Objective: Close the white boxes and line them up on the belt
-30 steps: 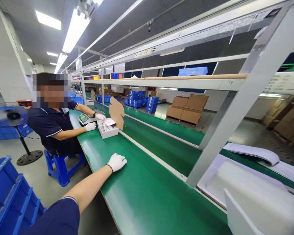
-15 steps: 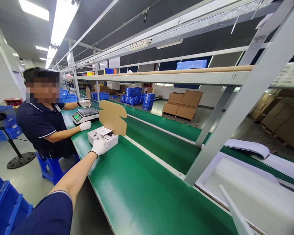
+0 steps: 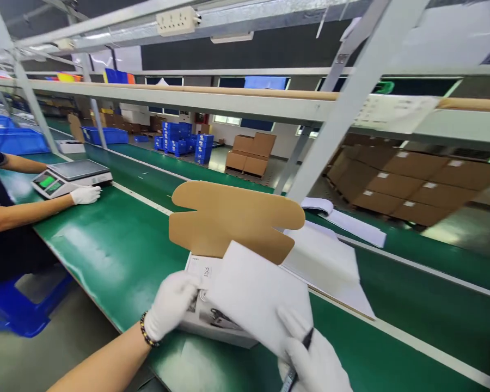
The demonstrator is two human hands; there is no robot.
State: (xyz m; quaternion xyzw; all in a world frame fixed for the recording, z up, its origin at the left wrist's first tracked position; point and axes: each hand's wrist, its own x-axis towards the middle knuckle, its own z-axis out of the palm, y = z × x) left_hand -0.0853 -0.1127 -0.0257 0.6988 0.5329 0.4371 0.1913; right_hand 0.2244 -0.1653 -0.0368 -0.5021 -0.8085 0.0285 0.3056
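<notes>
Holding a white sheet (image 3: 261,296) over the loaded, unclosed box (image 3: 216,333), my right grip (image 3: 314,359) also has a slim tool (image 3: 289,378); whether my left grip (image 3: 171,302), by the box, holds anything, I cannot tell.

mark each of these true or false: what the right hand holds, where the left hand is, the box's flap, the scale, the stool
The right hand holds a white sheet. True.
The left hand rests on the scale. False: it is at the open box.
The box's brown flap stands raised. True.
The scale sits on the green table. True.
The stool is red. False: it is blue.
</notes>
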